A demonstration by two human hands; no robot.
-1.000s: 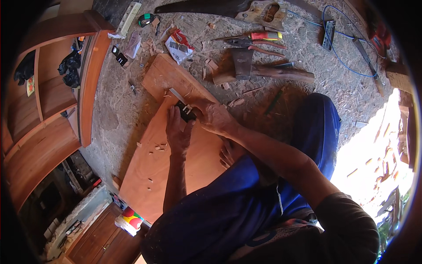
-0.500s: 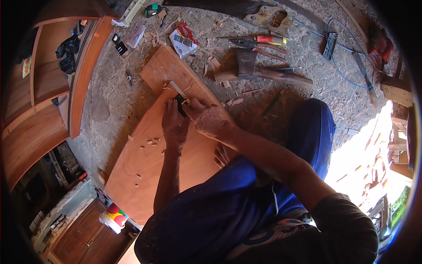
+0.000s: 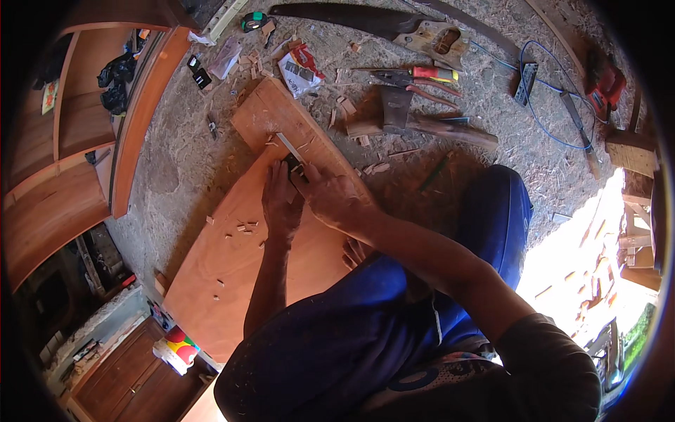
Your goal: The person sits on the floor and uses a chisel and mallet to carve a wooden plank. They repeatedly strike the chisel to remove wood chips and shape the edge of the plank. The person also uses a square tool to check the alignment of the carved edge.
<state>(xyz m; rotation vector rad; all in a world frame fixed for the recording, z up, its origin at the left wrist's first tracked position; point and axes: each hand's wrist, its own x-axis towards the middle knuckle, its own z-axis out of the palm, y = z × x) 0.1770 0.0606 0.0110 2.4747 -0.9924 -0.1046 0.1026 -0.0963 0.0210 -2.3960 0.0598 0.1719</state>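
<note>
My left hand (image 3: 283,204) lies low over the reddish-brown wooden board (image 3: 218,253), its fingers closed against the black stock of a small square (image 3: 290,148). The square's pale, straight blade points away from me, over a thick wooden plank (image 3: 264,112) at the board's far end. From the right, my right hand (image 3: 334,199) reaches across with fingers bent and pinching at the same black stock. The hands hide most of the stock. Small wood chips (image 3: 246,228) are scattered on the board left of my left hand.
Beyond the plank lie a handsaw (image 3: 351,20), a red-and-yellow screwdriver (image 3: 432,72), pliers (image 3: 432,91) and a wooden-handled tool with a broad metal head (image 3: 395,109). A blue cord runs by a power strip (image 3: 526,83). An open wooden cabinet (image 3: 77,126) stands left.
The square's blade and both hands have shifted slightly in the picture, along with the whole view. My right fingertips have come lower, nearer the black stock.
</note>
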